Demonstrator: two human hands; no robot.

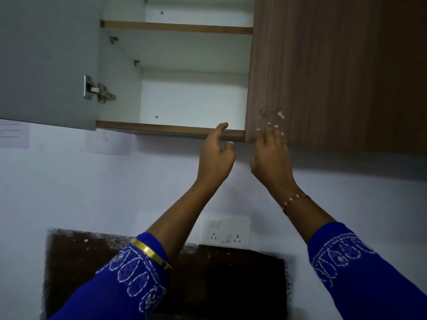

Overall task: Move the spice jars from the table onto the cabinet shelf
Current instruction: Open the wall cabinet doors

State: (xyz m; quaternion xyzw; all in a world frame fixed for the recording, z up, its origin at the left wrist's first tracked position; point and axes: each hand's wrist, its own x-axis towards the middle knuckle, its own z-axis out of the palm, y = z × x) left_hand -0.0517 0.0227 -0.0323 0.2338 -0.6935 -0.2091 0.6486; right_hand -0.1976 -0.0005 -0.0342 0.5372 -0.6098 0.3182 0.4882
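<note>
Left hand [216,155]: reaching up, fingers loosely curled and holding nothing, fingertips touching the front edge of the bottom shelf [161,128].
Right hand [271,153]: spread open and empty, lying flat against the lower corner of the closed wood-grain door [323,77], just beside the left hand.
Cabinet [191,95]: standing open on its left half, grey door [46,61] swung outward on its hinge [98,90]; showing a bare bottom shelf and an upper shelf [178,27].
Spice jars: not showing anywhere here; table out of view too, judged to be lying below and behind the raised hands.
Key relation: shelf opening lying up and to the left of both hands, left hand nearer; jars' long axis impossible to tell.
Step in hand: probably opening or checking the cabinet, no jar yet shelved.
Below: wall socket [226,229] between the forearms.
</note>
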